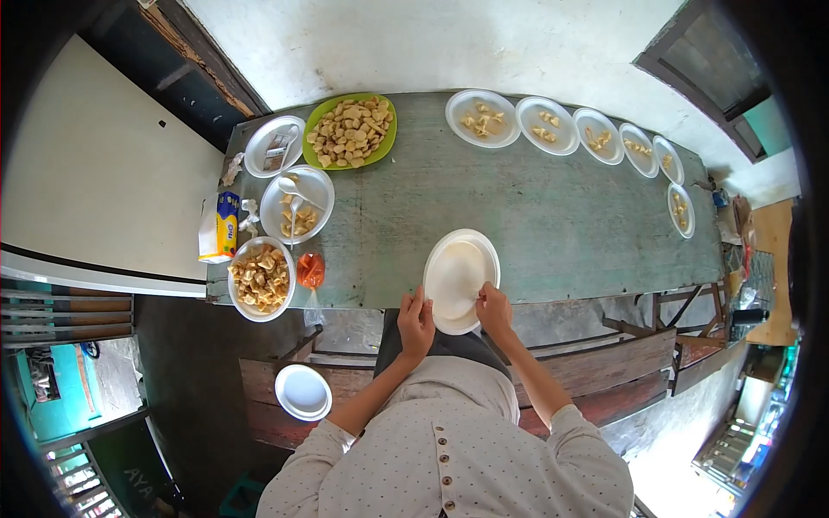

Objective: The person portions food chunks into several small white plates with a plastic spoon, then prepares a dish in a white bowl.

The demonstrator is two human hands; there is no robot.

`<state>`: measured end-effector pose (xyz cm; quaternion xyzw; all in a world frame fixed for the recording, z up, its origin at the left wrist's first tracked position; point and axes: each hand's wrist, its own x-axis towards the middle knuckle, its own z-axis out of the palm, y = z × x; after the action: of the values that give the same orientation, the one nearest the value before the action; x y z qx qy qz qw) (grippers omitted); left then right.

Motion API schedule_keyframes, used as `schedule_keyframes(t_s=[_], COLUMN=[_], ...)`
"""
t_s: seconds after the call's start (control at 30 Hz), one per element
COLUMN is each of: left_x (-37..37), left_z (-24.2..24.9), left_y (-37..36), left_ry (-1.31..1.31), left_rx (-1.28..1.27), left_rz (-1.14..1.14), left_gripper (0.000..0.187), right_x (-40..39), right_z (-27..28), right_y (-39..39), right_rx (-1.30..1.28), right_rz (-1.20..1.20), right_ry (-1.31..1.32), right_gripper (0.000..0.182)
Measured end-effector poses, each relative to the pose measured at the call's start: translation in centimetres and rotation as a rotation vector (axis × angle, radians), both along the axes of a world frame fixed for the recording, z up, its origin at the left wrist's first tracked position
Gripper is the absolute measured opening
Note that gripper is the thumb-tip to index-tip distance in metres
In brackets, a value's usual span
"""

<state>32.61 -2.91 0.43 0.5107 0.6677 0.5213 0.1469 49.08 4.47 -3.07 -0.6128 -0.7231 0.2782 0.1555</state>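
An oval white foam plate [460, 274] lies at the table's front edge, its near end reaching over my lap. Its left rim is pinched by my left hand [417, 321], and my right hand [494, 309] grips the rim on the other side; both hands are closed. Nothing lies in this plate. To the left are a plate of brown fried snacks [263, 281], a small bag of orange-red sauce [311, 271] and a plate [321, 192] with dumpling-like pieces and white plastic spoons.
A green plate [390, 143] heaped with pale chips stands at the back, beside a white plate [256, 159] with small packets. Tissues [219, 228] sit at the left edge. Several portioned plates [560, 148] line the back right. A white stack of plates [303, 393] rests on the bench [587, 363].
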Motion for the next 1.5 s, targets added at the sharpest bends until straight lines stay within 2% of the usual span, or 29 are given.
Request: schedule_keyframes(t_s=[0.5, 0.73, 0.97, 1.03, 1.17, 1.23, 1.37, 1.5], left_x=[0.6, 0.6, 0.3, 0.2, -0.1, -0.4, -0.7, -0.5], left_z=[0.1, 0.7, 1.2, 1.2, 1.5, 1.8, 1.6, 1.3], left_y=[-0.6, -0.3, -0.7, -0.7, -0.4, -0.3, -0.1, 0.2], left_ry=[-0.062, -0.089, -0.028, -0.015, -0.019, -0.067, -0.048, -0.092], left_rx=[-0.047, -0.047, -0.052, -0.040, -0.038, -0.059, -0.033, -0.043], left_rz=[0.034, 0.031, 0.011, 0.004, 0.013, 0.008, 0.004, 0.025], left_gripper=[0.031, 0.031, 0.031, 0.030, 0.031, 0.031, 0.030, 0.031], right_x=[-2.9, -4.2, -5.2, -5.6, -6.2, -6.6, -7.0, -7.3], right_z=[1.9, 2.8, 2.5, 2.2, 3.1, 3.9, 4.2, 3.9], right_y=[-3.8, -3.2, -2.1, -1.8, -0.7, -0.1, 0.8, 1.9], right_rx=[-0.151, -0.248, -0.381, -0.488, -0.607, -0.822, -0.932, -1.089], right_rz=[0.007, 0.019, 0.054, 0.000, -0.020, -0.113, -0.135, -0.194], right_ry=[0.274, 0.406, 0.495, 0.644, 0.764, 0.944, 1.034, 1.322], right_gripper=[0.013, 0.018, 0.015, 0.013, 0.012, 0.010, 0.010, 0.008])
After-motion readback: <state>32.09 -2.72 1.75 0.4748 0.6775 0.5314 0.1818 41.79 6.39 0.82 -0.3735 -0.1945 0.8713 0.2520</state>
